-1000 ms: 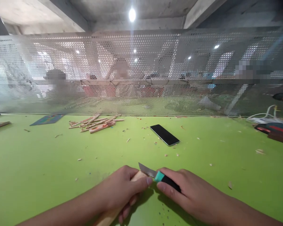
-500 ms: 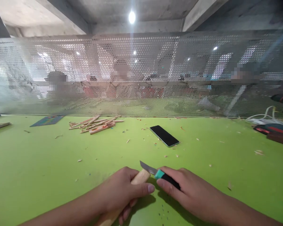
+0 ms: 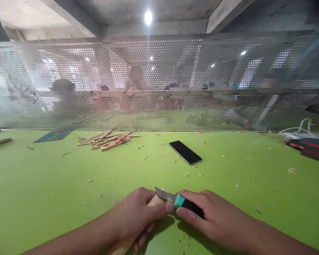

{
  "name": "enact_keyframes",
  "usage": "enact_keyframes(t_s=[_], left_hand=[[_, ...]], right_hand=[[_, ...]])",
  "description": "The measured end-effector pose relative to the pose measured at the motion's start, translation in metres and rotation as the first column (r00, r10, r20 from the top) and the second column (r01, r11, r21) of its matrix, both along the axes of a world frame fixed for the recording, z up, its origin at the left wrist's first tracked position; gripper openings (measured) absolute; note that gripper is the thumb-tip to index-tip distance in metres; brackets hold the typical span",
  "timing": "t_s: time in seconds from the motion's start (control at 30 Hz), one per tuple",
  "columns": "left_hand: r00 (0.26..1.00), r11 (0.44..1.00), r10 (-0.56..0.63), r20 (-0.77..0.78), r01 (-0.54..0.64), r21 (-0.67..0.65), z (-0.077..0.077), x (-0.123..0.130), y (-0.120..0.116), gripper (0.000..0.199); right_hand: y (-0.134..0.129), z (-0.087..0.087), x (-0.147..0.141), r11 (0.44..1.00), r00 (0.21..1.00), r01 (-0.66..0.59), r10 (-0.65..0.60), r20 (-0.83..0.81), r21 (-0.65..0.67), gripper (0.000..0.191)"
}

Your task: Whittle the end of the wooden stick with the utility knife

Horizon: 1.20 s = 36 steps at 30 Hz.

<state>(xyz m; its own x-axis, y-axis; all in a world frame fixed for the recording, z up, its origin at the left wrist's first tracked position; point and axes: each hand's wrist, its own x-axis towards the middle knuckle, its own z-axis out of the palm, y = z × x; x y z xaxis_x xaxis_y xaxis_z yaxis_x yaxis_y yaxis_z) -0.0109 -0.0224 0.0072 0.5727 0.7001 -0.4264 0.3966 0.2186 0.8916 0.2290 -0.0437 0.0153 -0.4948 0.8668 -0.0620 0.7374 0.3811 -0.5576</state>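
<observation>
A pale wooden stick (image 3: pixel 156 200) is gripped in my left hand (image 3: pixel 138 216), its upper end showing between thumb and forefinger and its lower part coming out below the palm. My right hand (image 3: pixel 210 214) is closed round the black and teal handle of a knife (image 3: pixel 165 195). The blade points left and lies across the stick's upper end, just above my left thumb. Fingers partly hide the handle.
A black phone (image 3: pixel 185 152) lies on the green table (image 3: pixel 55 184) beyond my hands. Behind are a pile of thin sticks (image 3: pixel 108 139), a patterned card (image 3: pixel 53 135) and a perforated screen (image 3: pixel 149 117). A power drill (image 3: pixel 315 143) lies far right; shavings are scattered about.
The knife blade has shifted slightly down and left, from beside the stick's tip to across it. My left hand has hardly moved and still grips the stick.
</observation>
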Motion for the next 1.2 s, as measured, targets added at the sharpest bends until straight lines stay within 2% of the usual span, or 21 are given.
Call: enact_keyframes(t_s=[0.1,0.27,0.33,0.4,0.5,0.6,0.7,0.83,0.9,1.03,1.13,1.2], left_hand=[[1.000,1.000,0.006,-0.026,-0.006,0.006,0.002,0.001,-0.001,0.050],[0.999,1.000,0.025,-0.039,-0.026,-0.014,0.002,0.001,0.000,0.057],[0.999,0.999,0.026,0.024,-0.025,-0.046,0.000,0.002,0.003,0.060],[0.985,0.997,0.053,0.162,-0.042,-0.072,-0.002,0.002,0.007,0.062],[0.922,0.981,0.186,0.339,-0.158,-0.108,-0.004,0.002,0.014,0.061],[0.869,0.946,0.325,0.373,-0.303,-0.118,-0.007,-0.001,0.023,0.056],[0.851,0.934,0.352,0.389,-0.346,-0.090,-0.009,-0.003,0.027,0.049],[0.843,0.933,0.355,0.404,-0.348,-0.095,-0.010,-0.004,0.024,0.045],[0.832,0.934,0.358,0.423,-0.329,-0.143,-0.010,-0.005,0.022,0.045],[0.768,0.928,0.357,0.532,-0.225,-0.298,-0.010,-0.007,0.025,0.047],[0.741,0.929,0.327,0.586,-0.140,-0.342,-0.010,-0.007,0.028,0.048],[0.745,0.927,0.322,0.584,-0.125,-0.352,-0.009,-0.007,0.030,0.045]], right_hand=[[0.000,-0.001,-0.001,0.998,0.998,0.069,-0.069,-0.006,-0.002,0.043],[0.001,-0.002,-0.001,0.996,0.996,0.084,-0.084,-0.005,-0.011,0.045],[0.001,-0.003,0.000,0.995,0.995,0.098,-0.098,-0.003,-0.016,0.047],[0.000,-0.005,0.000,0.992,0.991,0.130,-0.130,-0.017,-0.006,0.049],[0.000,-0.011,0.001,0.977,0.977,0.211,-0.210,-0.034,0.013,0.050],[0.001,-0.019,0.001,0.968,0.968,0.251,-0.251,-0.013,0.011,0.051],[0.003,-0.023,0.000,0.968,0.968,0.251,-0.251,-0.013,0.015,0.050],[0.003,-0.019,0.000,0.975,0.975,0.223,-0.223,-0.003,-0.016,0.047],[0.003,-0.016,-0.001,0.976,0.976,0.218,-0.218,0.007,-0.022,0.044],[0.004,-0.014,-0.001,0.972,0.972,0.232,-0.232,0.024,-0.017,0.040],[0.005,-0.015,-0.001,0.973,0.973,0.228,-0.228,0.025,-0.018,0.041],[0.005,-0.016,-0.001,0.975,0.975,0.223,-0.223,0.015,-0.015,0.043]])
